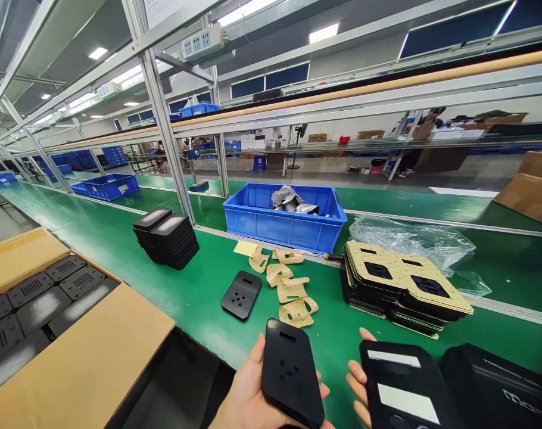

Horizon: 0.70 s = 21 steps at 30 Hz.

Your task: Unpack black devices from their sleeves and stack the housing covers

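Item: one black cover (pixel 293 345), slotted and pierced with star shapes, in your left hand (pixel 248 387); palm beneath, thumb along one edge, fingertips past the other, presumably so its face lay open to you.

Item: one black panel (pixel 398 374), two white strips, raised in your right hand (pixel 359 381); fingers curled at its left edge, apparently bearing it from behind.

Item: second cover (pixel 242 295), flat on the green bench (pixel 199 298), well apart from any stack.

Item: tan papers (pixel 291 293), curled, gathered in the middle, likely to leave the near bench free.

Item: cream-faced stack (pixel 400 277), beyond your right hand, probably set there for easy reach.

Not determined: your right thumb and palm, hidden by the panel; whether the panel touched the lettered black item (pixel 489 381) beside it, which ran out of frame; the grey contents (pixel 291 199) of the blue bin (pixel 280 229), unidentifiable.
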Available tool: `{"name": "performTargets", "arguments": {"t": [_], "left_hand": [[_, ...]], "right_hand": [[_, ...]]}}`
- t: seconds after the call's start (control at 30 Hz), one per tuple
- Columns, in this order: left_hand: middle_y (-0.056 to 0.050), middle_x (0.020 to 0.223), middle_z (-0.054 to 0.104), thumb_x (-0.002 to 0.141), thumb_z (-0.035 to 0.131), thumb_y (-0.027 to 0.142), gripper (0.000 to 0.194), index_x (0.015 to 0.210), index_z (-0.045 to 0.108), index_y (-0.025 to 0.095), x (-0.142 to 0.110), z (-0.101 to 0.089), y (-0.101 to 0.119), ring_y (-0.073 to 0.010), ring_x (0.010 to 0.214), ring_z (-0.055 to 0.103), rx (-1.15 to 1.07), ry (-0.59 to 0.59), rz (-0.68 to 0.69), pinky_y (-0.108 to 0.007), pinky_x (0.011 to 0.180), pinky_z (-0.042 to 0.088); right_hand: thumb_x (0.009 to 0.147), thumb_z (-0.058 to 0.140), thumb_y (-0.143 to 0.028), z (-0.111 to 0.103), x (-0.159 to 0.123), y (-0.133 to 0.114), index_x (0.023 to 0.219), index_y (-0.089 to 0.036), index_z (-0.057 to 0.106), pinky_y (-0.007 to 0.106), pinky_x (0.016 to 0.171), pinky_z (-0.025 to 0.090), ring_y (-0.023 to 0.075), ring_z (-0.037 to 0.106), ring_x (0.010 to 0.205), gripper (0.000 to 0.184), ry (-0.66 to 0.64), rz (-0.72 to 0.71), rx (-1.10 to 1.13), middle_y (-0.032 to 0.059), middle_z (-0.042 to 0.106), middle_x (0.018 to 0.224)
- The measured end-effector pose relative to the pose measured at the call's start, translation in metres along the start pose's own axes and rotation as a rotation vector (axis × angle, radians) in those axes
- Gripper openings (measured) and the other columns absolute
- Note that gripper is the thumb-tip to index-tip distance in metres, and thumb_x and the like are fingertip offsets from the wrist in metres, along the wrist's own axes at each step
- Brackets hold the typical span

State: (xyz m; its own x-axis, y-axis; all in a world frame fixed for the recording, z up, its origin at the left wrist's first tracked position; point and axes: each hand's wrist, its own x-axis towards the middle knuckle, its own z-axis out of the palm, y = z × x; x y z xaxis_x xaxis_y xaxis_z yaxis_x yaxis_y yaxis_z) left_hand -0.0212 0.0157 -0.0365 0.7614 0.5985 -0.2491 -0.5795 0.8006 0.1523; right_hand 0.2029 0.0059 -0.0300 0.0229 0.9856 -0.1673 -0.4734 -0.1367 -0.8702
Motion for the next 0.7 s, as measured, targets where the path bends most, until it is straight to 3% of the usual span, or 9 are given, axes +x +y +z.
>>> {"name": "performTargets", "arguments": {"t": [0.07, 0.17, 0.27, 0.37, 0.57, 0.7], "left_hand": [[-0.016, 0.115, 0.071, 0.072, 0.070, 0.064, 0.075, 0.119, 0.064, 0.006, 0.000, 0.003, -0.003, -0.0330, 0.110, 0.060, 0.026, -0.044, 0.009, -0.056, 0.107, 0.030], [-0.016, 0.122, 0.069, 0.089, 0.052, 0.058, 0.068, 0.130, 0.058, 0.004, 0.000, 0.013, -0.008, -0.0284, 0.118, 0.060, 0.066, -0.113, 0.078, -0.042, 0.110, 0.032], [-0.014, 0.124, 0.069, 0.093, 0.047, 0.056, 0.068, 0.135, 0.053, 0.004, 0.001, 0.022, -0.014, -0.0248, 0.123, 0.058, 0.110, -0.133, 0.128, -0.033, 0.110, 0.033], [-0.014, 0.128, 0.067, 0.092, 0.044, 0.061, 0.072, 0.137, 0.051, 0.005, 0.003, 0.021, -0.019, -0.0249, 0.121, 0.060, 0.145, -0.121, 0.136, -0.034, 0.110, 0.035], [-0.017, 0.124, 0.068, 0.094, 0.031, 0.064, 0.078, 0.137, 0.050, 0.002, 0.006, 0.009, -0.024, -0.0254, 0.112, 0.065, 0.150, -0.037, 0.148, -0.038, 0.107, 0.038], [-0.019, 0.122, 0.069, 0.094, 0.026, 0.066, 0.080, 0.136, 0.052, 0.002, 0.006, 0.009, -0.027, -0.0261, 0.110, 0.066, 0.145, 0.023, 0.141, -0.039, 0.106, 0.039]], "right_hand": [[0.080, 0.067, -0.060, 0.015, -0.012, -0.007, 0.129, -0.044, 0.055, 0.017, 0.038, 0.039, 0.0107, 0.045, 0.047, 0.053, 0.080, 0.007, -0.014, -0.0021, 0.055, 0.068], [0.075, 0.076, -0.054, 0.039, -0.025, -0.019, 0.129, -0.040, 0.054, 0.011, 0.034, 0.028, 0.0052, 0.026, 0.043, 0.060, 0.175, 0.063, -0.070, -0.0065, 0.042, 0.063], [0.071, 0.078, -0.057, 0.055, -0.026, -0.023, 0.125, -0.036, 0.058, 0.011, 0.035, 0.029, 0.0016, 0.024, 0.044, 0.061, 0.175, 0.026, -0.182, -0.0051, 0.049, 0.078], [0.071, 0.077, -0.059, 0.059, -0.020, -0.020, 0.125, -0.033, 0.059, 0.016, 0.032, 0.032, 0.0005, 0.028, 0.041, 0.063, 0.118, -0.008, -0.288, -0.0014, 0.056, 0.095], [0.084, 0.065, -0.057, 0.058, -0.017, -0.013, 0.129, -0.029, 0.054, 0.015, 0.034, 0.032, 0.0024, 0.035, 0.039, 0.054, 0.035, -0.054, -0.392, -0.0039, 0.053, 0.077], [0.078, 0.074, -0.053, 0.065, -0.021, -0.015, 0.131, -0.027, 0.051, 0.014, 0.035, 0.032, 0.0059, 0.039, 0.046, 0.063, 0.005, -0.050, -0.374, -0.0017, 0.057, 0.077]]}}
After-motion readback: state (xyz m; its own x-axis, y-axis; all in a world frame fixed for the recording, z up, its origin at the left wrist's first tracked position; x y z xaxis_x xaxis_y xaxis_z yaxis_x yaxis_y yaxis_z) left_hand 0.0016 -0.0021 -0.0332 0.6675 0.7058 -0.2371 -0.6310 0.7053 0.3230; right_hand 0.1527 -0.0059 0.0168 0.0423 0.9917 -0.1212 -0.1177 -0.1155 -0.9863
